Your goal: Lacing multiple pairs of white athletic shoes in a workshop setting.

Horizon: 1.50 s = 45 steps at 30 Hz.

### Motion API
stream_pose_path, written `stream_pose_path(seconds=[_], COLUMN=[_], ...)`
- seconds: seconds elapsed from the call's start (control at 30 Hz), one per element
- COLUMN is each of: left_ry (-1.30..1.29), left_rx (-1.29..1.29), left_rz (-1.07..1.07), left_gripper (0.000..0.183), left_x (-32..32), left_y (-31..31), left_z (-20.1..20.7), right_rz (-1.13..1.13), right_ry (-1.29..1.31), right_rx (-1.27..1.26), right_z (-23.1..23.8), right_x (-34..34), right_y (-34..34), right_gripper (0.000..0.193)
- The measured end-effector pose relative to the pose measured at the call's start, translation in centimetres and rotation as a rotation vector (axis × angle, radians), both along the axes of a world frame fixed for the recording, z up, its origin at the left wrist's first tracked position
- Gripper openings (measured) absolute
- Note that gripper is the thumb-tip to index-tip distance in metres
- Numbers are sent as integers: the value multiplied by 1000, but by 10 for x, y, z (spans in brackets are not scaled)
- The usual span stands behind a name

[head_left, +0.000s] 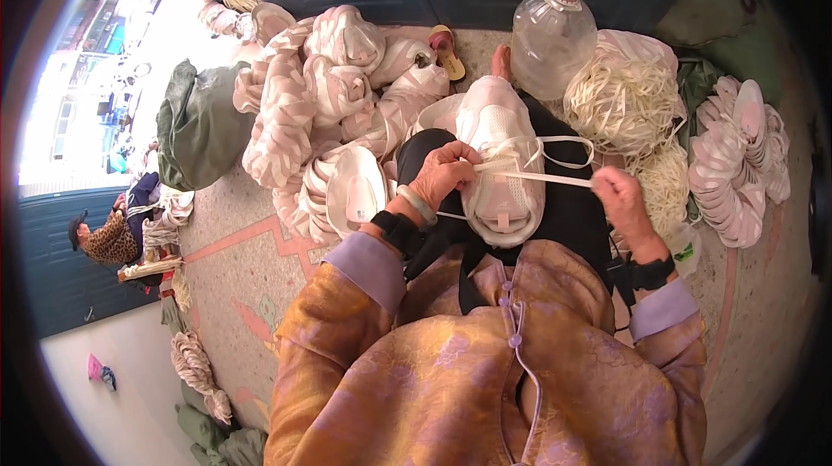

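Note:
A white and pale pink sneaker [495, 111] rests across my dark-trousered lap, its heel toward me. A flat white shoelace [555, 177] runs taut from the shoe to my right hand [622, 199], which pinches its end off to the right. My left hand [444, 173] is closed at the left side of the shoe's opening, thumb and fingertips pressed on the lace there. Another stretch of lace loops out from the upper right of the shoe. Both wrists wear black bands.
Nested pale shoes [286, 124] pile up at the left, beside a green sack [192, 124]. Bundled cream laces [628, 98] and a shoe stack [737, 163] lie right. A red-capped clear jug [553, 42] and a sandal [446, 52] stand ahead. Another person [113, 232] sits far left.

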<state>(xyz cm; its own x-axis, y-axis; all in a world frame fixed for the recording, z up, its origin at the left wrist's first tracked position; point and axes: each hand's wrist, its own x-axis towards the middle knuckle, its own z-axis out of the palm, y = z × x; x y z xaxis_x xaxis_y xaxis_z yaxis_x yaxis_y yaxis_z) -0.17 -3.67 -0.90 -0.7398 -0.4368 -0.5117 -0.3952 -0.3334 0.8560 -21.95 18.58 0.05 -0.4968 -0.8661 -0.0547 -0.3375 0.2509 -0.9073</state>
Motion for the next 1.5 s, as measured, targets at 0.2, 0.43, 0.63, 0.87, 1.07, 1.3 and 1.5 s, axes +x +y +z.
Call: stream_pose_path(seconds=[0.2,0.43,0.63,0.87,1.07,1.3,1.5], left_ry=[-10,86,-7,-59,-89,-158,-213], left_rx=[-97,-1036,-1235,-1273,-1273,-1285,-1321], left_rz=[112,-101,-102,-154,-195,-222,-197], left_gripper=[15,11,14,10,8,15,10], left_x=[-3,-20,-39,-39,-40,-42,-49], left_y=[11,34,49,53,57,61,65], left_z=[-8,14,0,2,1,5,4], right_rz=[134,127,178,88,63,62,98], right_ry=[-91,131,514,441,453,273,227], right_rx=[159,169,62,104,45,-13,8], right_z=[-29,5,-7,-13,-24,-24,-26], right_x=[-10,35,66,67,68,66,61], right_y=[30,-36,-63,-58,-63,-62,-63], right_gripper=[18,60,64,46,25,13,16])
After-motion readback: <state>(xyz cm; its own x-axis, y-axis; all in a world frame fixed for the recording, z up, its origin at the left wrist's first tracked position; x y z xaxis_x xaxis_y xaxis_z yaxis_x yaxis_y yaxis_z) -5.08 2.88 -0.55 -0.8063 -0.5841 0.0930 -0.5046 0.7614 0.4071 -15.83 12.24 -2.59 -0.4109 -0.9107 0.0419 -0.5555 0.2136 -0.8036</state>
